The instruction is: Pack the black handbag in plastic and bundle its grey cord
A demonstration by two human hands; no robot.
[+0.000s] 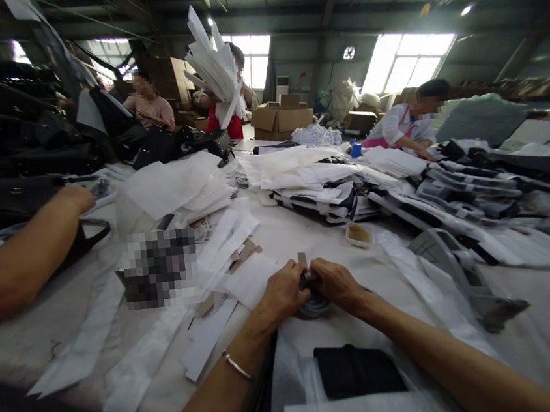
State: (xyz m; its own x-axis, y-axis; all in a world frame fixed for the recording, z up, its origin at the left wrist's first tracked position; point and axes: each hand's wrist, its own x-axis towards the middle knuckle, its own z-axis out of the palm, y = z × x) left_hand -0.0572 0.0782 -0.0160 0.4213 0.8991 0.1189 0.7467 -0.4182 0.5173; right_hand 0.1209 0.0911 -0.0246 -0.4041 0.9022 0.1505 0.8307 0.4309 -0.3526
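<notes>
My left hand [284,291] and my right hand [335,282] meet at the middle of the white worktable [302,229], both closed on one small dark strap-like piece [307,281] held between the fingers. A coiled dark and grey band [314,307] lies just under the hands. A thin bangle [236,365] sits on my left wrist. In front of me lies a dark folded piece [356,369] inside clear plastic. What exactly the fingers pinch is mostly hidden.
White paper strips [209,331] lie to the left. A small tray of brown paste [359,234] stands beyond my hands. A co-worker's forearm [20,259] reaches in at left. Stacks of black-and-white pieces [480,191] fill the right. Other people work at the far side; black bags [18,193] are piled far left.
</notes>
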